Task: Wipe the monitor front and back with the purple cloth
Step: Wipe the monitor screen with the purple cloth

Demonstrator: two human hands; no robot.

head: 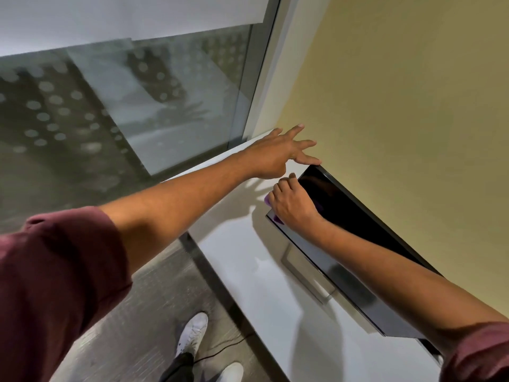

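While the purple cloth (272,213) lies pressed under the right hand (292,205) at the far left end of the monitor (344,213), only slivers of it show past the knuckles, so how much cloth meets the dark screen cannot be told. That hand's fingers are curled down over the cloth, gripping it against the lower front edge. Just beyond, the left hand (278,154) is spread with fingers loose, grasping nothing; its thumb rests at the monitor's top far corner, apparently steadying it. The monitor stands on a white desk (248,271), close against the yellow wall (399,106), on a silver stand (308,277). A glass partition (124,106) rises on the left.

One risk, in my judgement: pressure at one end could swivel or tip the panel, since only a thumb braces it. Reaching the back looks awkward with so little room before the wall.
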